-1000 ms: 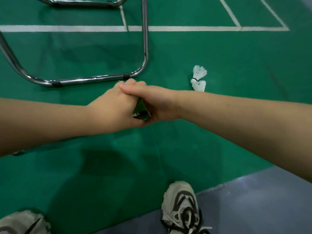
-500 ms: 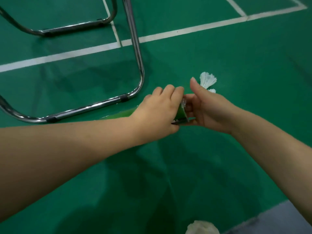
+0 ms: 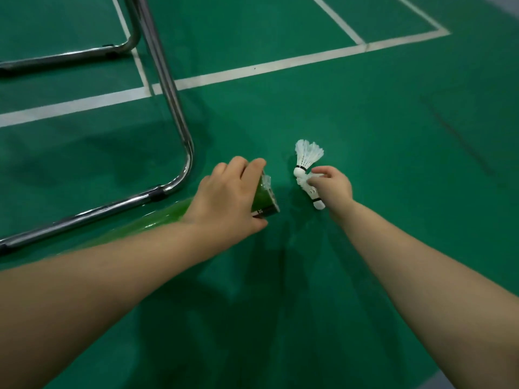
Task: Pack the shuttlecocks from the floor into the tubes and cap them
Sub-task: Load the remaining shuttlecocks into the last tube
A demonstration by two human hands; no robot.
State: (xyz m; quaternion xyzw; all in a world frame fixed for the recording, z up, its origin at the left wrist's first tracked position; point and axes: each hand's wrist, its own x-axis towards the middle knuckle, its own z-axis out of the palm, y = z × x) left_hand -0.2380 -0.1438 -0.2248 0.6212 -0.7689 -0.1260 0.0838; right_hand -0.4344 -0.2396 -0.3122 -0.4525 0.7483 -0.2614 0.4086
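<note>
— What does our left hand (image 3: 227, 200) have?

— Its grip is closed round the green tube (image 3: 261, 196) near the mouth end, fingers over the top and thumb underneath. From the grip the tube runs back beside our left forearm, low over the floor (image 3: 393, 136). The mouth sits just past the fingertips and faces the other hand, with a scrap of clear film at the rim.

— And our right hand (image 3: 332, 189)?

— That grip is curled on a shuttlecock (image 3: 312, 194). The fingertips pinch the feathers and the cork sticks out below the hand, toward the wrist. We cannot tell whether it is off the floor.

— How near are the two grips?

— Near, but apart; green floor shows between the tube mouth and the shuttlecock.

— Anything else within reach?

— A second shuttlecock (image 3: 307, 155) lies just beyond our right fingertips, cork toward the grip and skirt pointing away. We cannot tell if the two shuttlecocks touch.

— And around us?

— A chrome frame (image 3: 187, 153) bends round on the floor just outside and beyond the left grip. White lines (image 3: 280, 64) cross the floor well beyond both grips.
</note>
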